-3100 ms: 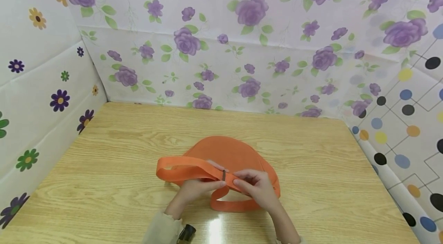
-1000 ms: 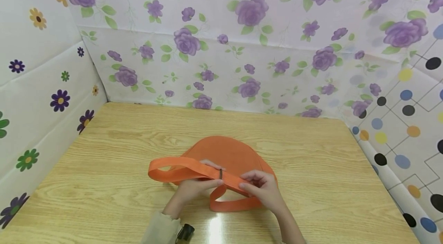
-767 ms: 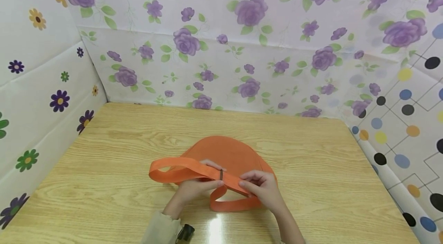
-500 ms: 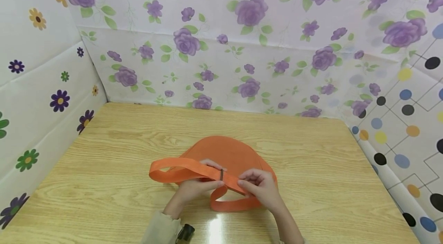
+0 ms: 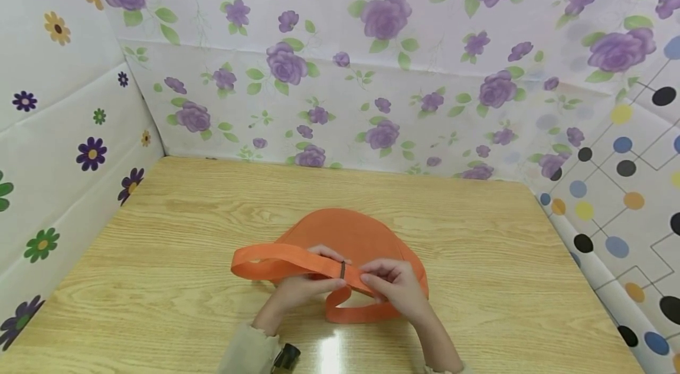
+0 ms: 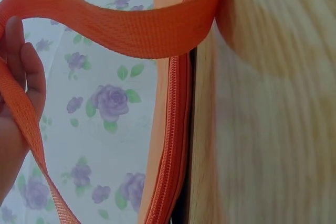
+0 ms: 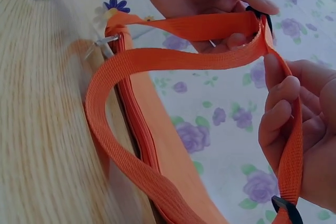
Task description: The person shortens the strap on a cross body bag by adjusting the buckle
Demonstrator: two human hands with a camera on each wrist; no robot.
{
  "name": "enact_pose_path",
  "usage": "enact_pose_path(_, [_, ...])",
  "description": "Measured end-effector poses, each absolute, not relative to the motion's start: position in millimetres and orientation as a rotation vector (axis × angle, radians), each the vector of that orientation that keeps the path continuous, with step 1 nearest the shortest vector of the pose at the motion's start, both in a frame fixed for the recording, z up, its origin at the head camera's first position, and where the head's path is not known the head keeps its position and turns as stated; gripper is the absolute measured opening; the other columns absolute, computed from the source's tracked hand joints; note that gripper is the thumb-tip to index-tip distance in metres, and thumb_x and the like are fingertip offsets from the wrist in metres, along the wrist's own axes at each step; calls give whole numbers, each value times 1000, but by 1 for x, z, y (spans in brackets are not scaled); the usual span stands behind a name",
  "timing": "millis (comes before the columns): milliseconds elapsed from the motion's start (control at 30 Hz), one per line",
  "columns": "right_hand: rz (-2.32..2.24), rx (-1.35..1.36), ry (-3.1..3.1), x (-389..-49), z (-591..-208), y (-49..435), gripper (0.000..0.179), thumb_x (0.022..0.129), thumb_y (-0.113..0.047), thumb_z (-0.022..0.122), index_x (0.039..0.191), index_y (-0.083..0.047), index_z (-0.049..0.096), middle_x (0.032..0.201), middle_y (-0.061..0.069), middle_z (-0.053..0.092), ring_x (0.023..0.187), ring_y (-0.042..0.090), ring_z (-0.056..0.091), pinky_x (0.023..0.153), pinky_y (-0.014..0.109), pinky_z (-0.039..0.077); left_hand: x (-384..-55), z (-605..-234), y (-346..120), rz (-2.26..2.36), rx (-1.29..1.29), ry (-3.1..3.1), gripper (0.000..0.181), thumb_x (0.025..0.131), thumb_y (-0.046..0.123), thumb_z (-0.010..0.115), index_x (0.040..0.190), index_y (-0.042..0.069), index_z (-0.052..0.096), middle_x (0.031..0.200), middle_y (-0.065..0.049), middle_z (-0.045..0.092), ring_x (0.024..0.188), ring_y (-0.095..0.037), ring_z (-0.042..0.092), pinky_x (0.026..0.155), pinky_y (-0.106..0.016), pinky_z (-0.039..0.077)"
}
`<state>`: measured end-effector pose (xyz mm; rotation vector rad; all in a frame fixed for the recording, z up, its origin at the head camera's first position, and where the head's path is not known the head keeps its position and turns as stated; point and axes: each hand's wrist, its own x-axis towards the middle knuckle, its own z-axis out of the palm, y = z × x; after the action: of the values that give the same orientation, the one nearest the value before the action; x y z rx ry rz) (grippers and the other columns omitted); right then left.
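Note:
An orange half-round bag (image 5: 345,229) stands on the table, its zipper (image 6: 172,108) along the lower edge. Its orange webbing strap (image 5: 271,259) is lifted in front, with a loop out to the left. My left hand (image 5: 300,291) holds the strap at a dark slider buckle (image 5: 342,269), thumb in front and fingers behind. Just right of the slider, my right hand (image 5: 398,288) pinches the strap between thumb and fingers. Another strap section hangs in a curve below the hands. A second black buckle (image 7: 286,208) sits lower on the strap in the right wrist view.
A metal zipper pull (image 7: 107,39) hangs at one end of the bag. The wooden table (image 5: 494,244) is bounded by a flowered back wall (image 5: 340,97) and patterned side walls. A black object (image 5: 287,357) sits at the left sleeve's cuff.
Between the first two frames, the right hand shifts right and the strap loop reaches further left. Since then, the right hand has come slightly left, closer to the slider, which has moved slightly right.

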<state>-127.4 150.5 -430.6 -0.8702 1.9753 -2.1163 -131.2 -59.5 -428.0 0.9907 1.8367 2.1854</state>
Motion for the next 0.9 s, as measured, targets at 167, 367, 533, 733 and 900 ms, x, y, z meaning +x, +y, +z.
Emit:
enact_pose_path(167, [-2156, -890, 1922, -127, -428, 147, 12, 85, 9, 53, 92, 17, 57, 52, 12, 42, 41, 12, 35, 35, 26, 28, -131, -427, -56, 2139, 974, 1847, 26, 79, 0, 65, 102, -5, 55, 97, -25, 56, 81, -16, 58, 67, -28, 50])
enact_pose_path(367, [-2181, -888, 1886, -124, -424, 142, 13, 85, 7, 54, 89, 19, 53, 61, -4, 54, 43, 9, 38, 33, 30, 26, -130, -429, -53, 2133, 958, 1871, 27, 78, -1, 67, 102, -4, 56, 95, -20, 59, 81, -16, 59, 67, -29, 50])
enact_pose_path(533, [-2172, -860, 1881, -124, -422, 141, 12, 84, 7, 56, 86, 18, 50, 69, -4, 61, 45, 7, 41, 36, 23, 32, -130, -433, -52, 2117, 952, 1880, 27, 78, 0, 67, 103, -2, 57, 89, -10, 60, 77, -13, 57, 65, -28, 49])
enact_pose_path(733, [-2174, -855, 1874, -124, -421, 140, 13, 84, 7, 56, 88, 18, 51, 77, -1, 65, 47, 6, 44, 39, 19, 38, -129, -434, -52, 2095, 919, 1901, 28, 78, 4, 68, 104, 0, 57, 90, -6, 60, 78, -14, 58, 67, -29, 49])
enact_pose_path(900, [-2169, -883, 1872, -125, -422, 140, 15, 84, 9, 55, 95, 17, 50, 79, -3, 65, 49, 6, 46, 40, 20, 39, -128, -431, -52, 2078, 867, 1948, 28, 78, 7, 69, 102, 0, 59, 92, -9, 60, 81, -16, 59, 70, -30, 49])
